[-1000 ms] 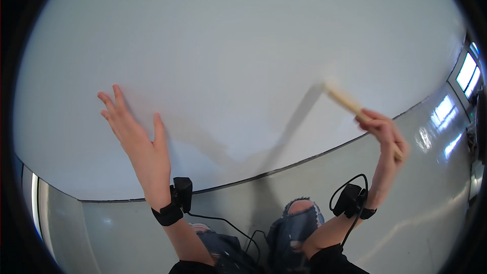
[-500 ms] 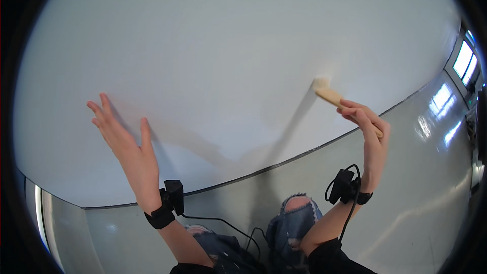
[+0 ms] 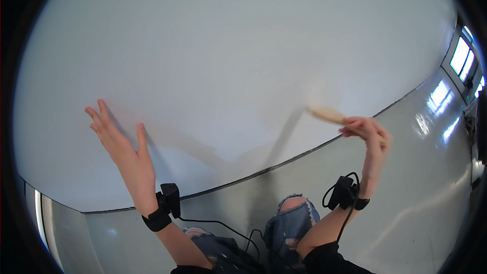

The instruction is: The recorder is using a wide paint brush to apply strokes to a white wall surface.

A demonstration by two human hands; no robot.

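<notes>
My right hand (image 3: 371, 131) grips the pale wooden handle of a brush (image 3: 327, 114). The brush points left toward a broad white wall (image 3: 218, 61), and its light bristle end is smeared by motion, so I cannot tell whether it touches the wall. Over on the left, my left hand (image 3: 122, 147) has its fingers spread against or just in front of the same white surface, with nothing in it. Both hands cast soft shadows on the wall.
A dark seam (image 3: 274, 167) marks the wall's lower edge, where a glossy grey-green floor (image 3: 406, 193) begins. Black devices with cables are strapped to both wrists. My knees in ripped jeans (image 3: 291, 223) are below. A bright window (image 3: 461, 58) is at the far right.
My right hand has lowered the brush, so its head sits nearer the wall's bottom edge and slightly left. My left hand keeps its spread pose, shifted slightly in the picture.
</notes>
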